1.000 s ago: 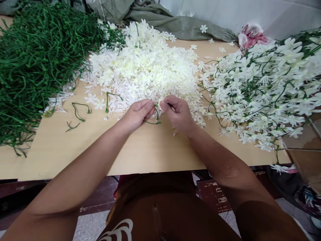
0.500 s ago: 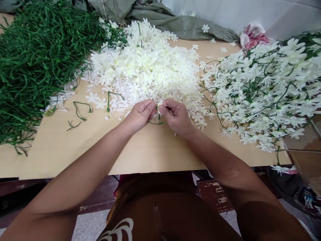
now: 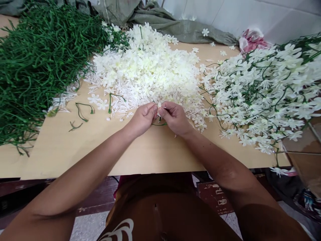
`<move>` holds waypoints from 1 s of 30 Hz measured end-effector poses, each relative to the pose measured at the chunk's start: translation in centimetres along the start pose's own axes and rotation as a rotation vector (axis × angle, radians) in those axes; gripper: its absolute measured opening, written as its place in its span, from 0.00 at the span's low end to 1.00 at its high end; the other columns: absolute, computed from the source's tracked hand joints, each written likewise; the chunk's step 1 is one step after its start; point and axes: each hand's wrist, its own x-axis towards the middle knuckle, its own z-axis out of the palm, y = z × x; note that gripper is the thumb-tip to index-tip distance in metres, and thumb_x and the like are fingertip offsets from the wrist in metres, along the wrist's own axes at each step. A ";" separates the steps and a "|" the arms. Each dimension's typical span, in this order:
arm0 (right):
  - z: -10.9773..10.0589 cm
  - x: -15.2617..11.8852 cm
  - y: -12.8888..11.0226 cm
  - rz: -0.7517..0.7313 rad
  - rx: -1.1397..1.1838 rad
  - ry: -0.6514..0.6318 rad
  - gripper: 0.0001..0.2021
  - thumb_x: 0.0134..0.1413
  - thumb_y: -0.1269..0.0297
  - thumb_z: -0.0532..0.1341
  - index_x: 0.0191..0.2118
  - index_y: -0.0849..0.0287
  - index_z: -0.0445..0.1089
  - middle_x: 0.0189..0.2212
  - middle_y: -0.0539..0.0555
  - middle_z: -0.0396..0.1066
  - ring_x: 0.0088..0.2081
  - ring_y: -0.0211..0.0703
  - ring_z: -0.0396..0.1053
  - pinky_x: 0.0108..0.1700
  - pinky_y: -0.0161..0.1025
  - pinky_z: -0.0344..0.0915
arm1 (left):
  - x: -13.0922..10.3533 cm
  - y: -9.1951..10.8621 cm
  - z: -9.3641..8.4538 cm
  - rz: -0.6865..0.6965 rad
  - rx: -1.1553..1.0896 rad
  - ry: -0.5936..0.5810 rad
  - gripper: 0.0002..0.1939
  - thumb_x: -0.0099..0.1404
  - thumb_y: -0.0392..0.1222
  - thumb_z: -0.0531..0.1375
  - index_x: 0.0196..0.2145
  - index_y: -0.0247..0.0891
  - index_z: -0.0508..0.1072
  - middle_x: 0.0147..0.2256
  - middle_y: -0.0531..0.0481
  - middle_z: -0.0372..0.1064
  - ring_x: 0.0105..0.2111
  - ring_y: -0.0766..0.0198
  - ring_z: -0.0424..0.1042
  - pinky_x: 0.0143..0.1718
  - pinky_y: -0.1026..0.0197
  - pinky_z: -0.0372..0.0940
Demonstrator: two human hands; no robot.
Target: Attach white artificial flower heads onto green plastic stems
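My left hand [image 3: 145, 117] and my right hand [image 3: 174, 117] meet fingertip to fingertip over the front of the white flower pile [image 3: 155, 63]. Pinched in my left hand is a green stem [image 3: 159, 124], which curves out below the fingers. A small white flower piece [image 3: 159, 105] shows between the two hands, pinched by my right thumb and finger. The fingers hide how flower and stem meet.
A heap of green stems [image 3: 50, 60] lies at the left of the table [image 3: 150, 154]. Stemmed white flowers [image 3: 260, 97] are piled at the right. Grey-green cloth [image 3: 185, 30] runs along the wall, beside a pink and white bag [image 3: 252, 39]. Loose stems [image 3: 81, 112] lie left of my hands.
The fingertips of both hands have drawn a little closer together, and the stem below them has shifted slightly right. The whole view has moved slightly.
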 end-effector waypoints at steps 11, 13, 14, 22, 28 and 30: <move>-1.4 -0.1 -0.1 0.106 -0.067 -0.107 0.26 0.46 0.39 0.66 0.25 0.56 0.57 0.20 0.43 0.50 0.24 0.31 0.49 0.26 0.35 0.49 | 0.1 0.4 -0.2 -0.070 0.057 -0.033 0.25 0.64 0.61 0.55 0.21 0.39 0.57 0.19 0.57 0.50 0.21 0.70 0.50 0.23 0.64 0.48; -1.6 -0.1 0.0 0.086 -0.107 -0.117 0.26 0.46 0.39 0.66 0.25 0.56 0.57 0.20 0.43 0.50 0.24 0.32 0.49 0.26 0.35 0.50 | 0.1 0.3 -0.3 -0.068 0.072 -0.023 0.25 0.64 0.62 0.54 0.21 0.39 0.57 0.19 0.57 0.49 0.21 0.69 0.50 0.23 0.63 0.48; -1.7 -0.1 0.1 0.073 -0.118 -0.118 0.26 0.49 0.38 0.63 0.25 0.56 0.57 0.21 0.43 0.51 0.24 0.32 0.50 0.27 0.36 0.51 | 0.1 0.3 -0.4 -0.058 0.079 -0.019 0.26 0.64 0.62 0.54 0.21 0.39 0.57 0.19 0.57 0.49 0.21 0.69 0.50 0.23 0.63 0.48; -1.4 -0.1 -0.2 0.013 -0.183 -0.091 0.27 0.57 0.36 0.53 0.26 0.58 0.62 0.21 0.47 0.59 0.26 0.35 0.58 0.32 0.37 0.57 | 0.2 -0.1 -0.6 -0.002 0.082 -0.030 0.27 0.63 0.66 0.54 0.22 0.38 0.61 0.21 0.55 0.53 0.23 0.69 0.53 0.25 0.63 0.50; -0.7 -0.3 -0.5 -0.005 -0.218 0.018 0.27 0.58 0.37 0.52 0.23 0.57 0.60 0.21 0.47 0.57 0.26 0.35 0.55 0.33 0.38 0.55 | 0.0 0.2 -0.4 0.004 -0.046 -0.013 0.27 0.61 0.66 0.57 0.22 0.38 0.62 0.20 0.56 0.53 0.22 0.69 0.51 0.23 0.63 0.49; -0.6 -0.4 -0.7 0.007 -0.202 0.048 0.26 0.60 0.39 0.52 0.24 0.57 0.61 0.21 0.47 0.57 0.27 0.35 0.56 0.33 0.38 0.55 | 0.0 0.3 -0.3 -0.020 -0.085 -0.010 0.27 0.60 0.66 0.58 0.22 0.39 0.62 0.20 0.56 0.52 0.21 0.69 0.51 0.22 0.63 0.49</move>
